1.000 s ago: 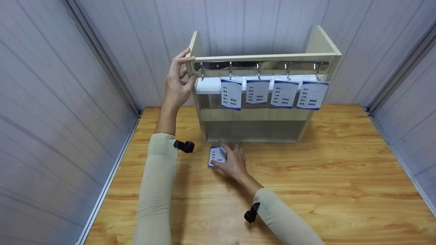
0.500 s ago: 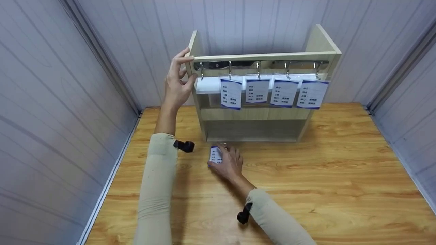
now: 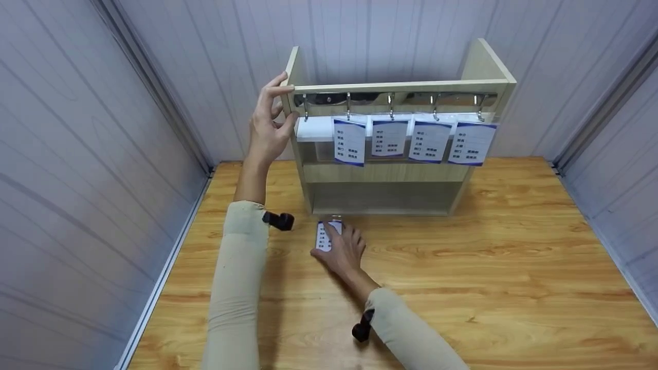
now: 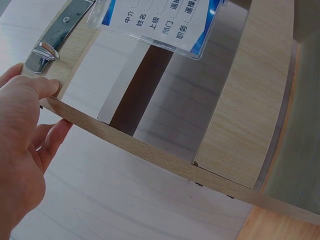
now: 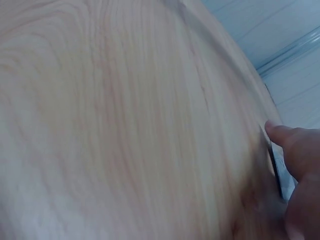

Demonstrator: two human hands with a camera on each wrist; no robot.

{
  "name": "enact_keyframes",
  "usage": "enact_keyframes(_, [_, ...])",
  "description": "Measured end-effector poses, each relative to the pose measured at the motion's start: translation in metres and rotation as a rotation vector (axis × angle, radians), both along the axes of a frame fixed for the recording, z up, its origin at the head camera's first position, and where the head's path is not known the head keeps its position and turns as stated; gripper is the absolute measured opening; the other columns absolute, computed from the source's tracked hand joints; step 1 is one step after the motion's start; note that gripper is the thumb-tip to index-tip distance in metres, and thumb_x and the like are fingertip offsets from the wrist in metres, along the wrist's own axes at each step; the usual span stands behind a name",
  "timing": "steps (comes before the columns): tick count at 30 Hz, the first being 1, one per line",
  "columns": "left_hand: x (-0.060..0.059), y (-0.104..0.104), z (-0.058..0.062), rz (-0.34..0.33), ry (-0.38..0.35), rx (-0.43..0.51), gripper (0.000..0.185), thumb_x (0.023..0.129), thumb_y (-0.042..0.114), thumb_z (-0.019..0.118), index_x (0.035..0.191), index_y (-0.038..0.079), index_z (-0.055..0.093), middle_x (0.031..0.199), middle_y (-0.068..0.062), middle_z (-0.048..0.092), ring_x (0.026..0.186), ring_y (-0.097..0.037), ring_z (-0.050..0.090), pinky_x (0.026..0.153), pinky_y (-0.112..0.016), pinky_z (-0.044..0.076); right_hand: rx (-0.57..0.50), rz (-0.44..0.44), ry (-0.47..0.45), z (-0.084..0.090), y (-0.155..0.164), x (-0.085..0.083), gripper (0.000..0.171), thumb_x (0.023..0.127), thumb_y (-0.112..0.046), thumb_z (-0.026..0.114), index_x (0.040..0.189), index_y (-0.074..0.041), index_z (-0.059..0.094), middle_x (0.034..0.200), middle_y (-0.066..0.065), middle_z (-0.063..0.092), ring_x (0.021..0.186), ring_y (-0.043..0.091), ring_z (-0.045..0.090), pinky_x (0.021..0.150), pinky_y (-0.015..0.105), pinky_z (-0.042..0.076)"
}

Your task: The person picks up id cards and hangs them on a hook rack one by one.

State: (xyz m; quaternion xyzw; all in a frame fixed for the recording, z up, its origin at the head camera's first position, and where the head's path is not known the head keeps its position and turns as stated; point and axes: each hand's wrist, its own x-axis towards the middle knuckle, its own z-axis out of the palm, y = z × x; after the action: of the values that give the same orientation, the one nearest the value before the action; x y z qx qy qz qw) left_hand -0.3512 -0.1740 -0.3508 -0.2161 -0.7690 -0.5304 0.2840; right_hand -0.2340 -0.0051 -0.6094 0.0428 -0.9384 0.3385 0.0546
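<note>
My left hand (image 3: 271,121) grips the top left corner of an upright wooden rack (image 3: 385,174), thumb on its front and fingers round the side. In the left wrist view the left hand (image 4: 25,135) pinches the rack's thin edge (image 4: 150,150) beside a metal hook (image 4: 47,50). Several white-and-blue badge cards (image 3: 389,137) hang from the hook rail (image 3: 396,97); the leftmost hook (image 3: 305,109) is bare. My right hand (image 3: 342,247) rests on one more badge card (image 3: 324,237) lying flat on the table, fingers across it and thumb at its near left corner. The right wrist view shows a finger (image 5: 292,150) over the card's edge (image 5: 278,172).
The wooden table (image 3: 514,267) stretches to the right and towards me. Grey panel walls close in at the left, back and right. The rack stands at the back of the table, close to the wall.
My right hand has slid a little to the left and further over the card on the table. The left hand and the rack have stayed put.
</note>
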Motion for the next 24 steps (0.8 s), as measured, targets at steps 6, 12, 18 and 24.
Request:
enact_keyframes(6, [-0.001,0.000,-0.001,-0.012,0.010,0.013,0.047,0.099,-0.007,0.068,0.144,0.006,0.063,0.177,-0.009,0.050,0.162,-0.029,0.052,0.106,-0.056,0.067,0.024,0.018,-0.039,0.005,0.002,0.001,0.076,0.088,-0.046,0.096,0.155,-0.023,0.069,0.165,0.027,0.054,0.142,0.050,0.048,0.114,0.068,0.043])
enact_keyframes(12, [-0.001,0.000,0.000,-0.014,0.015,0.011,0.048,0.098,-0.007,0.067,0.144,0.005,0.063,0.177,-0.010,0.049,0.162,-0.028,0.052,0.108,-0.057,0.067,0.005,0.026,-0.086,0.009,0.005,-0.003,0.072,0.089,-0.038,0.094,0.155,-0.020,0.070,0.156,0.027,0.056,0.140,0.047,0.048,0.116,0.065,0.043])
enact_keyframes(18, [0.000,0.000,-0.001,-0.010,0.009,0.007,0.047,0.099,-0.005,0.067,0.145,0.006,0.063,0.178,-0.009,0.049,0.162,-0.027,0.053,0.100,-0.056,0.070,0.016,0.026,-0.094,0.012,0.008,-0.006,0.070,0.088,-0.028,0.093,0.153,-0.019,0.070,0.142,0.024,0.060,0.127,0.041,0.052,0.109,0.058,0.046])
enact_keyframes(24, [0.000,0.000,0.001,-0.002,0.010,0.001,0.046,0.099,-0.006,0.068,0.143,0.006,0.064,0.177,-0.008,0.050,0.163,-0.026,0.051,0.109,-0.055,0.066,-0.016,0.099,-0.174,0.016,0.015,-0.016,0.084,0.083,-0.019,0.093,0.161,-0.019,0.062,0.138,0.027,0.050,0.118,0.038,0.048,0.105,0.053,0.043])
